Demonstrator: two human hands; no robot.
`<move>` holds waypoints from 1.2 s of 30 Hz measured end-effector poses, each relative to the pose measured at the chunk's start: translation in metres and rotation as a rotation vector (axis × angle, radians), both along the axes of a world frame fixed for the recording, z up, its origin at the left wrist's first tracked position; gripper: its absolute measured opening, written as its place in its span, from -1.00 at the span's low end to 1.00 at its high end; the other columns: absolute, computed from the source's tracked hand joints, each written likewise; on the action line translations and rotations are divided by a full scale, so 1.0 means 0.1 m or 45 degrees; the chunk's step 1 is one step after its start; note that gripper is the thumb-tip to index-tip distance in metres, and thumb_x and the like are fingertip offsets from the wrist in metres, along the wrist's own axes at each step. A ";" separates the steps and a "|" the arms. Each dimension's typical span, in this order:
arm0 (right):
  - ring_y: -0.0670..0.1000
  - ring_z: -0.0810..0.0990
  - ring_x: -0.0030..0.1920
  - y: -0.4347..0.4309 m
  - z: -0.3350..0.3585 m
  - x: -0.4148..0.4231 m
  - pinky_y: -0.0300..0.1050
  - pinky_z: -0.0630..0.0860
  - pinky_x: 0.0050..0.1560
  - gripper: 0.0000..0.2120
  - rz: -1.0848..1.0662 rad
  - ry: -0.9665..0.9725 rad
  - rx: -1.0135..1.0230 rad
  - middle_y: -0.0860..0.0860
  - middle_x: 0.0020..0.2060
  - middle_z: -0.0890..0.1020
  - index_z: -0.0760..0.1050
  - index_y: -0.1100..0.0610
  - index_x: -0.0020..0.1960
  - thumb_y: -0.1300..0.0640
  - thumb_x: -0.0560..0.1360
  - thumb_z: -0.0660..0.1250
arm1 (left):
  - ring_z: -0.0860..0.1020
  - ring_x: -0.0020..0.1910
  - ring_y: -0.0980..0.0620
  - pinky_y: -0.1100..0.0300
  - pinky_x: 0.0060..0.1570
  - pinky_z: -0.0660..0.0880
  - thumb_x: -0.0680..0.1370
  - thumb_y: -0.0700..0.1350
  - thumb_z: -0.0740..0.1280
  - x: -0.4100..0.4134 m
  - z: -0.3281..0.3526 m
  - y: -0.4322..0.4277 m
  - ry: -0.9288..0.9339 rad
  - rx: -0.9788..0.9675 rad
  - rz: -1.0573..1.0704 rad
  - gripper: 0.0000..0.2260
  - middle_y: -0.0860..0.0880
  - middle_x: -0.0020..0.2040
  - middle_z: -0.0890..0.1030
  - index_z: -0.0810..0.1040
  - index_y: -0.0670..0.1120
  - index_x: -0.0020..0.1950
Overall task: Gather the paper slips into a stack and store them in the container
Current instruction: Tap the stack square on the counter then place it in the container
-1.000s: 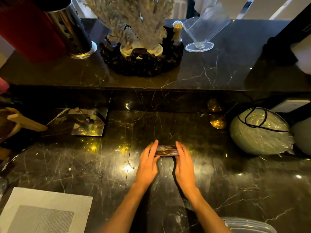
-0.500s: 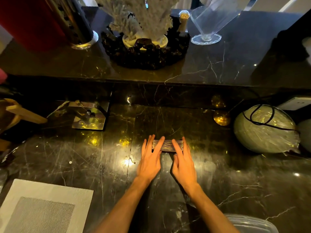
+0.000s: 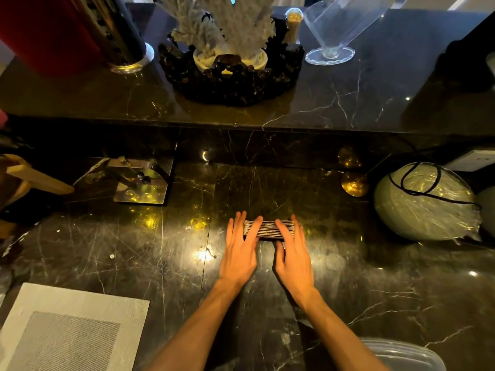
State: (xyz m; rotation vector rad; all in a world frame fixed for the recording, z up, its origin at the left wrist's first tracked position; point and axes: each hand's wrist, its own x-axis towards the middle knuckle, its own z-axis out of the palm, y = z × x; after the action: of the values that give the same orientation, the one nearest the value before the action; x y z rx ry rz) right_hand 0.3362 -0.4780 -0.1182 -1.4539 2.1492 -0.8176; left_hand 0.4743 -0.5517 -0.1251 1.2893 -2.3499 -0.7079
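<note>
A small stack of striped paper slips (image 3: 268, 228) lies on the dark marble counter (image 3: 134, 250), mid-frame. My left hand (image 3: 241, 250) rests flat at the stack's left end, its fingers laid over the slips. My right hand (image 3: 293, 253) lies flat at the right end, fingers covering that side and the thumb at the near edge. Both hands press on the stack from either side. A clear plastic container (image 3: 401, 354) shows partly at the bottom right edge, under my right forearm.
A raised marble ledge (image 3: 348, 103) behind holds a coral ornament (image 3: 227, 49), a metal cylinder (image 3: 126, 41) and a clear holder (image 3: 340, 30). A wrapped round bowl (image 3: 426, 202) with a black cord sits right, a mirrored box (image 3: 139, 180) left, a grey placemat (image 3: 67, 330) bottom left.
Both hands have closed in from the stack's ends, and their fingers now lie over the slips. The stack has stayed in the same place on the counter.
</note>
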 end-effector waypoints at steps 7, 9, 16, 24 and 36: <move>0.18 0.16 0.57 0.01 0.04 0.01 0.09 0.24 0.53 -0.36 0.006 0.080 0.006 0.11 0.57 0.15 0.09 -0.17 0.54 0.22 0.54 0.17 | 0.01 0.60 -0.17 -0.12 0.57 -0.03 0.63 -0.18 0.12 0.00 0.01 0.00 0.035 0.039 0.001 -0.50 -0.20 0.59 0.14 0.12 0.10 0.55; 0.19 0.16 0.57 0.01 0.04 0.01 0.04 0.21 0.53 -0.33 0.019 0.105 0.002 0.13 0.58 0.14 0.11 -0.14 0.55 0.23 0.52 0.18 | 0.00 0.60 -0.15 -0.09 0.57 -0.06 0.64 -0.12 0.06 0.00 0.01 0.00 0.053 0.029 -0.004 -0.53 -0.19 0.59 0.13 0.12 0.11 0.55; 0.20 0.14 0.57 -0.01 0.03 0.01 -0.03 0.06 0.55 -0.30 0.016 0.142 0.048 0.15 0.56 0.18 0.10 -0.12 0.55 0.24 0.47 0.18 | -0.07 0.61 -0.04 0.03 0.58 -0.17 0.64 -0.08 0.07 0.00 0.00 -0.01 0.070 -0.016 0.001 -0.49 -0.14 0.60 0.08 0.06 0.18 0.57; 0.09 0.13 0.58 -0.06 -0.03 -0.02 0.05 -0.12 0.60 -0.40 -0.011 0.206 0.042 0.12 0.51 0.29 0.15 -0.02 0.52 0.19 0.51 0.16 | 0.10 0.59 -0.04 0.06 0.59 -0.13 0.65 -0.07 0.10 0.01 -0.05 -0.05 0.024 -0.014 -0.008 -0.52 -0.09 0.56 0.27 0.12 0.14 0.57; 0.06 0.50 0.29 0.31 0.22 0.03 0.08 -0.01 0.58 -0.47 0.048 0.326 0.153 -0.02 0.19 0.56 0.39 0.01 0.33 0.33 0.41 0.30 | 0.27 0.50 -0.13 0.03 0.58 -0.04 0.51 -0.35 0.27 0.14 0.25 0.32 -0.066 0.115 -0.057 -0.51 -0.10 0.34 0.44 0.35 -0.03 0.40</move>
State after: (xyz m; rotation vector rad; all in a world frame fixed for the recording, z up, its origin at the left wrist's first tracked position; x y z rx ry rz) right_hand 0.3389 -0.4473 -0.0959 -1.6044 2.3021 -0.5013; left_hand 0.4884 -0.5196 -0.0997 1.3111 -2.4203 -0.8124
